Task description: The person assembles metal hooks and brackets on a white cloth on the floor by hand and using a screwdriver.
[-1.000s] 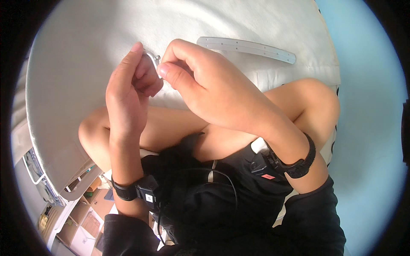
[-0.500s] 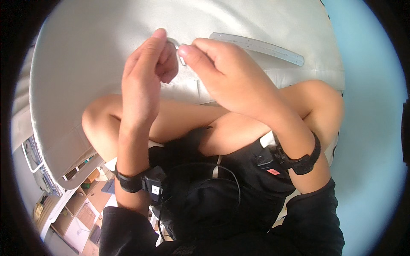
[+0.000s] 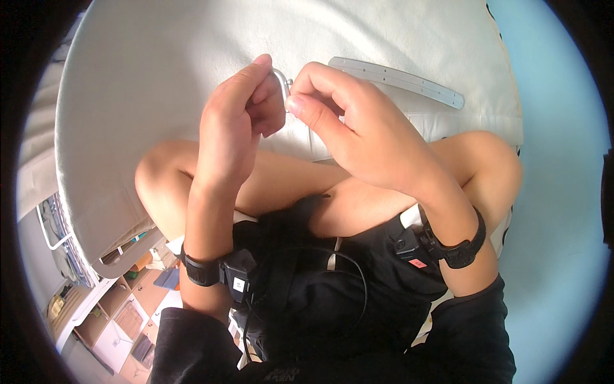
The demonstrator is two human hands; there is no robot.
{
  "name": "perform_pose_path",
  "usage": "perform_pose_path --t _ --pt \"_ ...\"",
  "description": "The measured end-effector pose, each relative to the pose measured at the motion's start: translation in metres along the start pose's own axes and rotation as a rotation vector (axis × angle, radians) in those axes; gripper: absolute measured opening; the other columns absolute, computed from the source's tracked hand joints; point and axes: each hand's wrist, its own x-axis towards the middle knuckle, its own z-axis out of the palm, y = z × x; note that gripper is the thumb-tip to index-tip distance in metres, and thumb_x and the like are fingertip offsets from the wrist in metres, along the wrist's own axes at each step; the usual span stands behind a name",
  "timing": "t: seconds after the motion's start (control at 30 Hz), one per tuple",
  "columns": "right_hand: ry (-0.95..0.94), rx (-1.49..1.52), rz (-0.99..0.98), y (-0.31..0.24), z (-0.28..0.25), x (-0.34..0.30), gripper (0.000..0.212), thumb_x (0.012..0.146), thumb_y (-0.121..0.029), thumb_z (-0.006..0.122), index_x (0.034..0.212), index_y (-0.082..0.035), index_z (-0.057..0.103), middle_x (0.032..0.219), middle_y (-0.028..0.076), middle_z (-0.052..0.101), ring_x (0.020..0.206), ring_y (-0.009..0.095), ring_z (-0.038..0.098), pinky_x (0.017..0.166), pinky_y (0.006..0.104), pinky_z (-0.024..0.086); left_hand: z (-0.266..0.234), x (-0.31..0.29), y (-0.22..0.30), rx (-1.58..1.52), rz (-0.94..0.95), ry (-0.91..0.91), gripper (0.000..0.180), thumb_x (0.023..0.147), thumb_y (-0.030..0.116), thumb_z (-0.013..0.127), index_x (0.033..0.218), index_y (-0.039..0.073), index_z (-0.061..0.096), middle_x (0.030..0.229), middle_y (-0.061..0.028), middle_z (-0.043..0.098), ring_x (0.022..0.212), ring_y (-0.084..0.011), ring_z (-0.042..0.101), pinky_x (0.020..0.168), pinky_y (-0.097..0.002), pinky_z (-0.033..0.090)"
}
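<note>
Between my hands is a small curved silver metal rod point(image 3: 282, 84), bent like a hook or a handle, with a small knob-like part at its side. My left hand point(image 3: 240, 105) is closed round it, thumb pointing up and fingers curled, and hides the rest of the rod. My right hand point(image 3: 345, 112) pinches toward its near end, thumb tip against the metal and forefinger bent above. Whether a further small part sits in that pinch I cannot make out. Beyond my right hand a long grey metal strip point(image 3: 403, 82) with small holes lies on the white bedding.
I sit cross-legged on a bed with white bedding point(image 3: 141, 77). A light blue surface point(image 3: 563, 192) runs along the right. Past the bed's left edge are shelves point(image 3: 121, 313) with several items. Black devices point(image 3: 238, 272) are strapped to both forearms, and a thin black cable point(image 3: 361, 275) crosses my lap.
Both hands and the rest of the scene have shifted slightly right and down in view. More of the curved rod shows between the hands, and its small knob now appears beside my right forefinger.
</note>
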Motion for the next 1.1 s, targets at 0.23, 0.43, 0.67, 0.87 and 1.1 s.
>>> perform_pose_path --t 0.23,0.43,0.67,0.87,1.1 --pt "0.083 0.151 -0.098 0.009 0.007 0.014 0.019 0.096 -0.017 0.059 0.091 0.002 0.058 0.068 0.017 0.060 0.060 0.027 0.059 0.058 0.0374 0.044 -0.007 0.007 0.007 0.032 -0.003 0.016 0.041 0.102 0.026 0.044 0.064 0.013 0.033 0.057 0.0042 0.029 0.055 -0.0092 0.024 0.050 -0.0274 0.020" --pt "-0.070 0.057 0.174 0.001 -0.006 0.015 0.023 0.097 -0.019 0.058 0.088 0.002 0.060 0.068 0.017 0.060 0.057 0.024 0.056 0.055 0.0362 0.042 -0.004 0.006 0.004 0.063 0.050 0.010 0.043 0.102 0.026 0.045 0.063 0.013 0.033 0.057 0.0045 0.029 0.055 -0.0084 0.024 0.050 -0.0272 0.020" --pt "0.035 0.077 0.041 0.006 -0.003 0.012 0.018 0.096 -0.015 0.058 0.092 0.003 0.058 0.073 0.018 0.062 0.065 0.027 0.060 0.062 0.0367 0.046 -0.005 0.011 0.001 0.062 0.075 -0.008 0.042 0.103 0.025 0.044 0.063 0.013 0.033 0.058 0.0045 0.029 0.055 -0.0081 0.023 0.050 -0.0269 0.020" --pt "0.084 0.169 0.012 0.022 -0.009 0.005 0.014 0.097 -0.014 0.061 0.095 0.000 0.058 0.082 0.007 0.063 0.076 0.016 0.060 0.071 0.0280 0.048 0.004 0.014 -0.011 0.056 0.082 0.009 0.043 0.102 0.025 0.044 0.063 0.013 0.033 0.058 0.0045 0.030 0.055 -0.0081 0.024 0.050 -0.0273 0.020" --pt "-0.182 0.010 0.272 0.017 -0.025 0.003 0.016 0.098 -0.015 0.061 0.094 0.000 0.059 0.081 0.001 0.059 0.072 0.006 0.051 0.067 0.0211 0.043 0.008 0.015 -0.020 0.136 0.080 -0.003 0.044 0.102 0.025 0.044 0.062 0.012 0.034 0.057 0.0048 0.029 0.054 -0.0077 0.023 0.050 -0.0276 0.019"
